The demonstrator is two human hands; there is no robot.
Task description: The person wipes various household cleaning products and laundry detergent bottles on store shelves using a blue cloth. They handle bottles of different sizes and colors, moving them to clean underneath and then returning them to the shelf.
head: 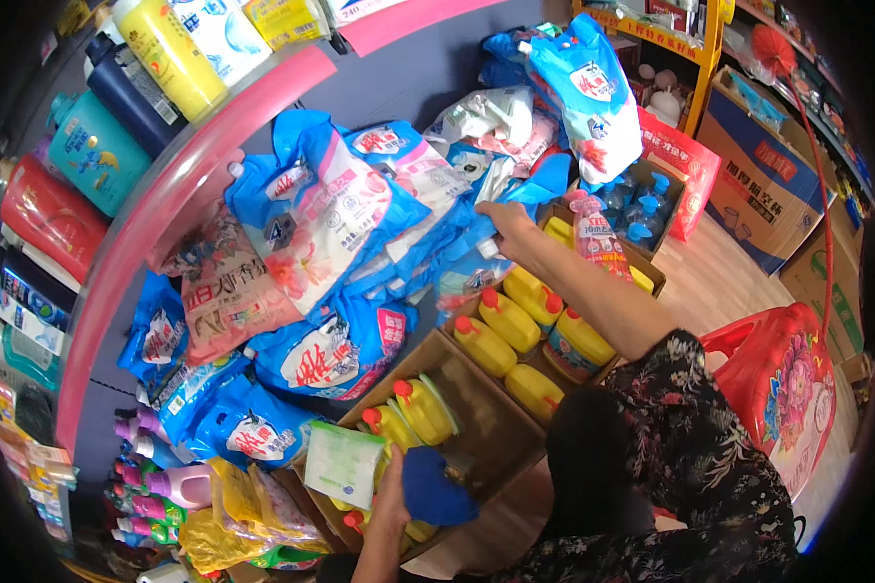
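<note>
My right hand [509,224] grips the upper edge of a blue plastic detergent bag [474,244], within a heap of soft refill bags. A white spout cap shows under the wrist. Lower down, my left hand [390,490] holds a dark blue cloth [437,487], its fingers mostly hidden. A green and white packet [344,463] touches or nearly touches its other side; whether the hand grips it too, I cannot tell. Beneath is an open cardboard box [492,408] holding yellow bottles [426,412] with red caps. Large blue and white bags [328,211] lie in the middle of the heap.
A second box of yellow bottles [510,321] adjoins the first. Blue pump bottles [645,211] stand beyond it. A curved pink-edged shelf [146,197] carries bottles at left. A yellow plastic bag [240,517] lies lower left. A red flowered bag [787,393] and large cartons [758,175] stand at right.
</note>
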